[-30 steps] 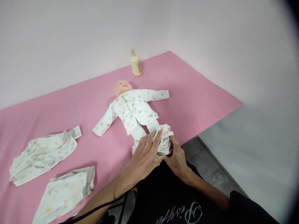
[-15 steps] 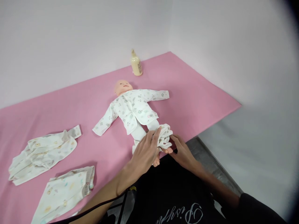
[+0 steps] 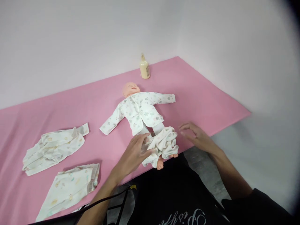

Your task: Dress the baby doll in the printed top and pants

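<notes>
While the left hand curved against the bunched garment around the lower legs of the doll, the right hand hovered empty beside it.

Whether the left fingers gripped the cloth or merely rested on it could not be told; the right ones were loosely bent, apart from the bundle. On its back on the pink cover, the doll wore a printed jacket, its feet showing at the near edge. Two printed garments lay to the left, and a pump bottle stood beyond the head.
</notes>
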The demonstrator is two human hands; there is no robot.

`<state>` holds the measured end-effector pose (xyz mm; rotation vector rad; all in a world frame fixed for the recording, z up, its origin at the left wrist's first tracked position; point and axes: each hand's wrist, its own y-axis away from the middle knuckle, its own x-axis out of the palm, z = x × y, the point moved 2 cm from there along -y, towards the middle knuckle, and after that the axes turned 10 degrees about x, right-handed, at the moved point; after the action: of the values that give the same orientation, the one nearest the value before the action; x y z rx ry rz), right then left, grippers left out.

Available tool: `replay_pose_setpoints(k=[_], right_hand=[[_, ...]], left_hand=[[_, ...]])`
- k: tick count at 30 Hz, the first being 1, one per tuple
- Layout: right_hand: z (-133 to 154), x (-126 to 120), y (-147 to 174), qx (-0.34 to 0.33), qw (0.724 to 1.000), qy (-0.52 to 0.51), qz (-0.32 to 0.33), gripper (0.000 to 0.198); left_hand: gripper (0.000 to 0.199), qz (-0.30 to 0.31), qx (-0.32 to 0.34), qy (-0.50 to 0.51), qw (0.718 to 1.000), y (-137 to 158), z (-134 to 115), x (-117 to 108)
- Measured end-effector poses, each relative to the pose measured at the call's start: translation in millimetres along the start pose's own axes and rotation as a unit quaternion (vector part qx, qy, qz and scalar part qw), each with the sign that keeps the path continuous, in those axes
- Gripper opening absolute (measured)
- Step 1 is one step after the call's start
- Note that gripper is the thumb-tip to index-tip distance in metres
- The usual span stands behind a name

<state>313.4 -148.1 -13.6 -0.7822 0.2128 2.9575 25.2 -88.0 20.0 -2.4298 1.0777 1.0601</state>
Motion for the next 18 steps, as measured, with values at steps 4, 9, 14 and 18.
replay_pose_setpoints(k=[4, 9, 14, 18], right_hand=[[-4.2, 1.0, -37.8, 0.057, 0.994, -0.071, 0.067, 0.037], [-6.9, 15.6, -73.3, 0.064, 0.946, -0.091, 0.306, 0.033], [-2.1, 13.9, -86.6, 0.048, 0.904, -0.06, 0.421, 0.03], [1.6, 14.8, -96.0, 0.026, 0.92, 0.013, 0.39, 0.029]], left_hand=[[0.037, 0.053, -0.048, 0.098, 0.993, 17.1, 24.2, -17.9], [0.033, 0.087, -0.064, 0.105, 0.988, 24.3, 41.5, -22.7], [0.029, 0.012, -0.054, 0.09, 0.994, 13.0, 48.5, -18.8], [0.032, -0.123, -0.1, 0.124, 0.98, 3.9, 57.1, -19.1]])
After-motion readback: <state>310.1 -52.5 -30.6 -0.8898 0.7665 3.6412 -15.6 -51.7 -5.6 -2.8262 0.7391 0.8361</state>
